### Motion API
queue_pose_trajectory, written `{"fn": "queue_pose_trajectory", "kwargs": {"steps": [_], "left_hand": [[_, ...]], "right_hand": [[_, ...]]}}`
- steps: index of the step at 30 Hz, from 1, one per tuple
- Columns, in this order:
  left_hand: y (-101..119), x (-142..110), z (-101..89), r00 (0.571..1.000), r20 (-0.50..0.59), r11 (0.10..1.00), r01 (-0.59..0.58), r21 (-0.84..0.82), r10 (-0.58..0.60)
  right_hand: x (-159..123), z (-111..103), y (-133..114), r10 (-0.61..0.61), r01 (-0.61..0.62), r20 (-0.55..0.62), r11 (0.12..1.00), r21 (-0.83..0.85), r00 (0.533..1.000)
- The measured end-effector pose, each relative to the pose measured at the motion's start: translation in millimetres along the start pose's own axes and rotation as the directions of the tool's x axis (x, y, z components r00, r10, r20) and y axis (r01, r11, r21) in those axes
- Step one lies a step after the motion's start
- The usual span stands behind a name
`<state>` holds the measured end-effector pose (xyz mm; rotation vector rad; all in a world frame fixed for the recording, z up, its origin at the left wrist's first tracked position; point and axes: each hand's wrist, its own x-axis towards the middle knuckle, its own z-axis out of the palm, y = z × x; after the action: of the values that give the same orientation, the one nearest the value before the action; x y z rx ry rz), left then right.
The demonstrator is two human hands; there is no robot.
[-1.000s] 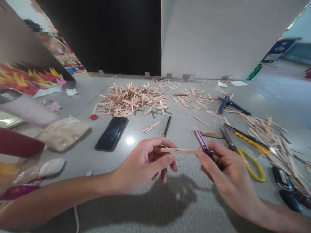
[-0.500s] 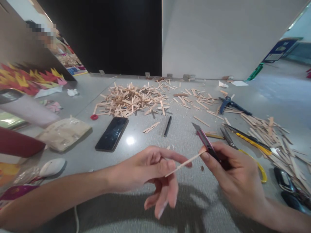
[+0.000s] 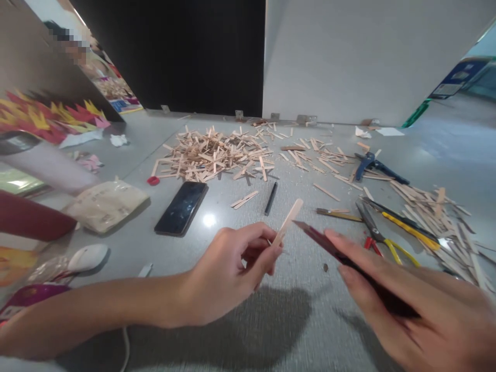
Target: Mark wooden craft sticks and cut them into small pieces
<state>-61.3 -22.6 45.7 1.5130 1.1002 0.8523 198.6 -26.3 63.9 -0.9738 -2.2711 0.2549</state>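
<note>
My left hand [image 3: 240,258] pinches a flat wooden craft stick [image 3: 290,219] between thumb and fingers, its rounded end pointing up and away from me. Closed around a dark red utility knife [image 3: 321,241] is my right hand [image 3: 418,310]. The knife's blade points left, its tip close beside the stick; whether it touches the wood I cannot tell. Beyond both hands a black pen [image 3: 271,199] and a small pair of craft sticks [image 3: 244,199] lie on the grey table [image 3: 232,341].
A heap of craft sticks [image 3: 213,155] spreads at the back. To the left are a phone [image 3: 181,208], a plastic packet [image 3: 108,204] and a white mouse [image 3: 88,257]. On the right lie scissors [image 3: 372,227], a yellow-black cutter [image 3: 411,230], blue-handled pliers [image 3: 368,164] and more sticks [image 3: 445,206].
The stick has left my right fingers and now stands angled upward in my left hand. My right hand has shifted its grip on the knife and turned the blade toward the stick.
</note>
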Motion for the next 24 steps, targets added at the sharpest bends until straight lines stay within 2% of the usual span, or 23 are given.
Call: {"fn": "queue_pose_trajectory", "kwargs": {"steps": [10, 16, 21, 24], "left_hand": [[0.9, -0.6, 1.3, 0.998, -0.043, 0.997, -0.051, 0.055, 0.054], [0.0, -0.8, 1.0, 0.994, -0.049, 0.991, -0.089, 0.097, 0.094], [-2.0, -0.9, 1.4, 0.977, -0.054, 0.957, -0.192, 0.216, 0.208], [-5.7, -1.3, 3.2, 0.950, -0.086, 0.926, -0.268, 0.264, 0.299]], "right_hand": [[-14.0, 13.1, -1.7, 0.009, -0.010, -0.024, 0.998, -0.062, 1.000], [-14.8, 12.4, 3.4, -0.022, 0.024, 0.030, 0.998, -0.051, 0.999], [-16.1, 14.4, 3.4, -0.067, 0.071, 0.040, 0.991, -0.110, 0.997], [-16.9, 16.1, 3.3, -0.107, 0.114, 0.054, 0.980, -0.162, 0.993]]}}
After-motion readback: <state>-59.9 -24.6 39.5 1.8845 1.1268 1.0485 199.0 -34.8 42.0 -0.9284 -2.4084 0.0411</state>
